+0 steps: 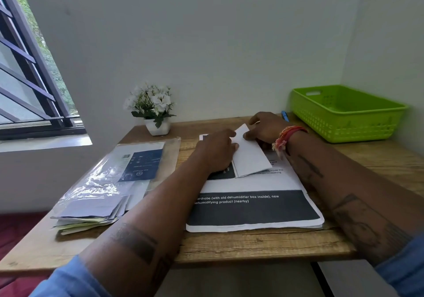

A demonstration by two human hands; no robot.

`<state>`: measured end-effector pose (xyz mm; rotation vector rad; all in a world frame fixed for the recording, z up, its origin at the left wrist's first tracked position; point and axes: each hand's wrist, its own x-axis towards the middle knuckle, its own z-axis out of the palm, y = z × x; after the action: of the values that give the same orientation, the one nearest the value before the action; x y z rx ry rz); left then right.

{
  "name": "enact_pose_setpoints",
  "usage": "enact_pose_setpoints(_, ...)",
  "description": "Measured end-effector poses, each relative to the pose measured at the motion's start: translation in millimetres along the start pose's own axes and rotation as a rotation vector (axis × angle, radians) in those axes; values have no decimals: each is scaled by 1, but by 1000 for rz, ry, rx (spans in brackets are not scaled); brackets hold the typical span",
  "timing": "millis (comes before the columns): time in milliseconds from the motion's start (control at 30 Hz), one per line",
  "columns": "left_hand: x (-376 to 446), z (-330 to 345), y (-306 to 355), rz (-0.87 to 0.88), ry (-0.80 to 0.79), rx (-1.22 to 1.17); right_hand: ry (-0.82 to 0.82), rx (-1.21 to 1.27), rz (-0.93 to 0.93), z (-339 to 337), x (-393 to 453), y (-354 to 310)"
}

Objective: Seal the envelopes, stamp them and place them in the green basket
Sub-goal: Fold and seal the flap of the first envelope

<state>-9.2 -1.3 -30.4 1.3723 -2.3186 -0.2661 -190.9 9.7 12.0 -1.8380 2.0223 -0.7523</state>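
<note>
Wooden desk: both hands hold white envelope between them.

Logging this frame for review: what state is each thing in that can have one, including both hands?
White envelope: on the printed sheets, held by both hands.
Left hand: pressing the envelope's left part, fingers bent.
Right hand: fingers pinching the envelope's far end.
Green basket: upright at the table's far right; no envelope visible inside.
Envelope stack: lying flat, near left.
Blue pen: lying beside the basket.
</note>
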Motion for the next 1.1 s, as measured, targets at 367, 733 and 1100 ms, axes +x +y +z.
enact_pose_setpoints(367,-11,-16,10,-67,145,-427,-73,449,-143,20,-15,-21)
enact_pose_setpoints(733,-15,-26,6,-239,154,-619,-98,42,-257,27,-12,-18)
enact_pose_setpoints(1100,-10,-27,-13,-322,180,-610,-121,-82,-300,29,-8,-16)
